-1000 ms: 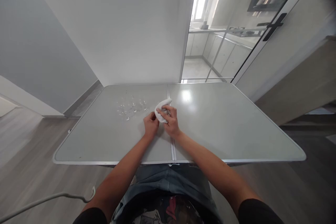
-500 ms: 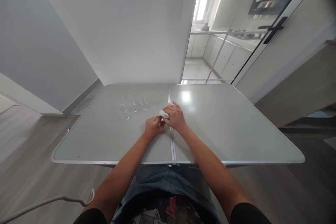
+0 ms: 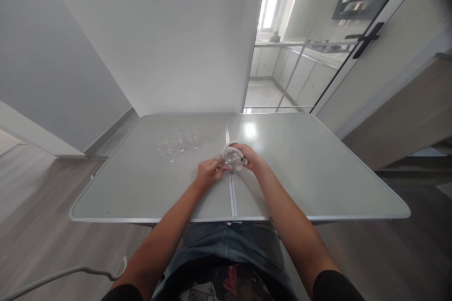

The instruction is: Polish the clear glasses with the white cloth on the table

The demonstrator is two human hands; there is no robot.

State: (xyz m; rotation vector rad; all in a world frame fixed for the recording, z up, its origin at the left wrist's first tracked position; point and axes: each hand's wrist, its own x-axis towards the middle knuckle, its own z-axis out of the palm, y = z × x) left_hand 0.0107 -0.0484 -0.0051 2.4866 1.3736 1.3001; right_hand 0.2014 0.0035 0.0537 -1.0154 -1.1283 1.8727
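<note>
Two hands — left hand (image 3: 207, 174), right hand (image 3: 249, 156) — around one cloth-wrapped glass (image 3: 232, 157)

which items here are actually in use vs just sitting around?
In use:
- clear glass, wrapped in the white cloth
- right hand, holding cloth and glass
- left hand, grip at the glass's near end

Sitting around:
- cluster of small clear glasses, left of the hands, untouched
- grey folding table
- white cable on the floor, lower left
</note>
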